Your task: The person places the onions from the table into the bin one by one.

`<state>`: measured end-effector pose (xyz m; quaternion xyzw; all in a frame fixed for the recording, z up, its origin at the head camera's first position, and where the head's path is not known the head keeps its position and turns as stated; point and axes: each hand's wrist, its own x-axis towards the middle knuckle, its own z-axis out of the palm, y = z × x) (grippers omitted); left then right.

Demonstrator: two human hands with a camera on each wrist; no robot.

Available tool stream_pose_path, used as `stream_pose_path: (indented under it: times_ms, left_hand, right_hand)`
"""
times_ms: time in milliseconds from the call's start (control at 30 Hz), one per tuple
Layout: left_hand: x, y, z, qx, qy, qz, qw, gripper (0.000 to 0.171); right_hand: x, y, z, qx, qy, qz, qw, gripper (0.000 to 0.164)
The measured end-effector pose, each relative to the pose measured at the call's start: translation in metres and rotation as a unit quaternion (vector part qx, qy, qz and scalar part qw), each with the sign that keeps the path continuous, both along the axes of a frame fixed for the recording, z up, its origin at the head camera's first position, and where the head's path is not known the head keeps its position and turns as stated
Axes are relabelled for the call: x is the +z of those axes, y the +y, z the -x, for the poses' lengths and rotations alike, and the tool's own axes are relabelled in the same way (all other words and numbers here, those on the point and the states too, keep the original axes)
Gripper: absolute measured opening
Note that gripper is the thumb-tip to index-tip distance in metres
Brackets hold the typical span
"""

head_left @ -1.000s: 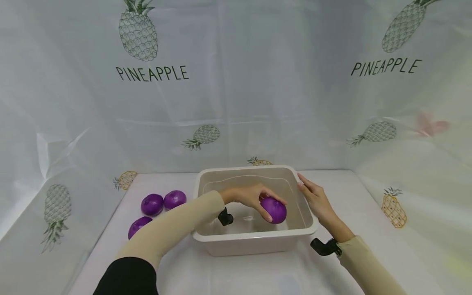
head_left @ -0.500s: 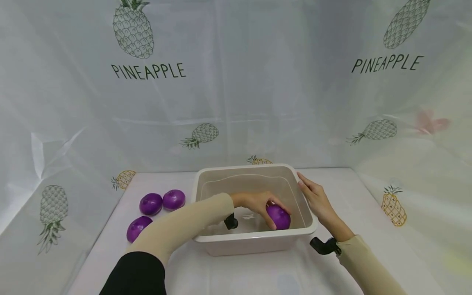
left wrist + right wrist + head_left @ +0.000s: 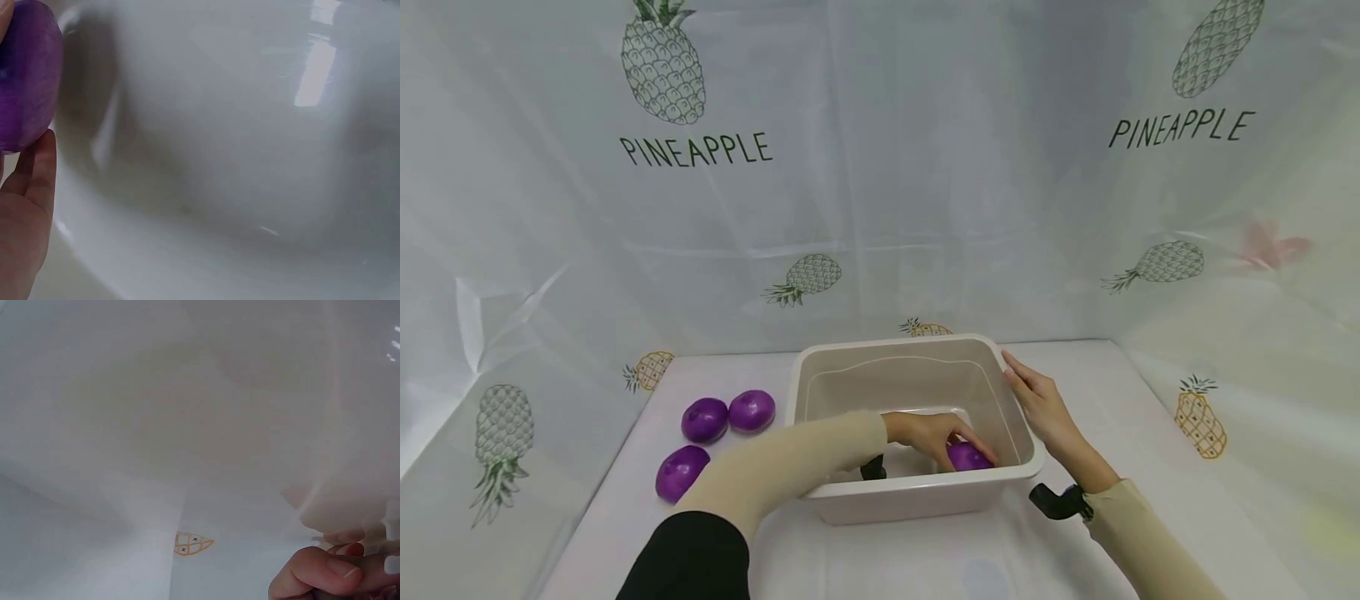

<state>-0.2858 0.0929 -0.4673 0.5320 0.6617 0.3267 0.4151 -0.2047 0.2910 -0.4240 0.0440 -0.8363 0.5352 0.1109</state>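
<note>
Dipping lower into the tub point(image 3: 917, 502) now, gripping the purple ball point(image 3: 968, 457) in the left hand point(image 3: 934, 437), across the right wall point(image 3: 1029, 440) from the right hand point(image 3: 1048, 417), laid straight-fingered against it.

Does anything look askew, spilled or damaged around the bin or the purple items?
Nothing stands out. The left hand holds one purple item inside the bin; the right hand touches its right side. Three similar items lie on the table, and no spill or damage shows.
</note>
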Motion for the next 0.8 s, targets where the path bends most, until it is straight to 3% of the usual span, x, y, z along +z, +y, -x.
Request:
stream_pose_path:
  times_ms: [233,467,600,800]
  left_hand:
    - [-0.008,0.001,-0.007,0.004,-0.008,0.006,0.9999,0.058]
    - [-0.006,0.000,-0.006,-0.005,-0.001,0.018,0.9998,0.061]
    - [0.004,0.000,0.000,-0.019,0.009,0.034,0.9992,0.065]
    - [0.030,-0.005,0.012,-0.014,0.042,0.059,0.9973,0.069]
  right_hand:
    - [0.000,-0.001,-0.003,0.003,-0.004,0.015,1.000,0.048]
    - [0.001,-0.003,-0.003,0.005,-0.004,0.011,1.000,0.048]
    - [0.001,-0.003,-0.002,0.003,0.001,0.005,1.000,0.048]
    - [0.003,-0.002,-0.003,0.007,0.004,-0.006,1.000,0.048]
